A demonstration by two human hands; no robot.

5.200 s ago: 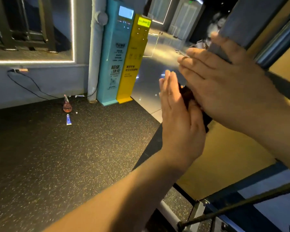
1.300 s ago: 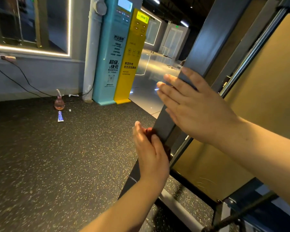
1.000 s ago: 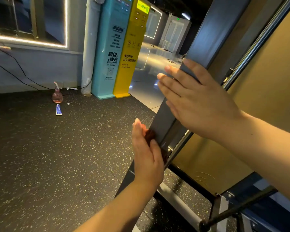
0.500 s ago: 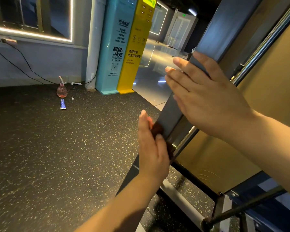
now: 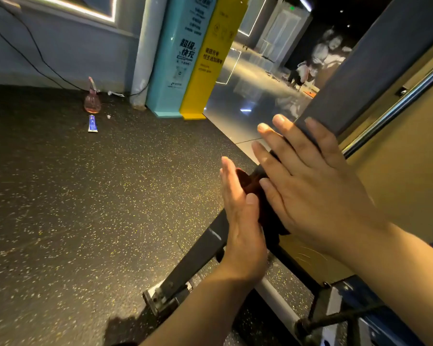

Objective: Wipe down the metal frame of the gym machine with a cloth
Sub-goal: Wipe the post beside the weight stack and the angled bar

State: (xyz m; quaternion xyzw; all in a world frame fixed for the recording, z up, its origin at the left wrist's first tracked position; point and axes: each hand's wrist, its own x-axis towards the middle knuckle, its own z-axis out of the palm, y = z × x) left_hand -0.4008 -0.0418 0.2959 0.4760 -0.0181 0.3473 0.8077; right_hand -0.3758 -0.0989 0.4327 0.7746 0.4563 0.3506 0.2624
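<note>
Left hand (image 5: 243, 221) flat, fingers straight, presses dark cloth (image 5: 250, 183) against frame (image 5: 375, 63) side. Right hand (image 5: 315, 191) flat, fingers straight, on frame front, beside cloth.

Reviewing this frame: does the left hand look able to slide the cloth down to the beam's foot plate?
Probably yes. The left hand presses the cloth flat on the slanted beam, and the stretch below down to the foot plate shows bare; the right hand rests higher, out of that path.

Flat hands (image 5: 243, 216), cloth (image 5: 250, 183) against frame (image 5: 375, 71)
</note>
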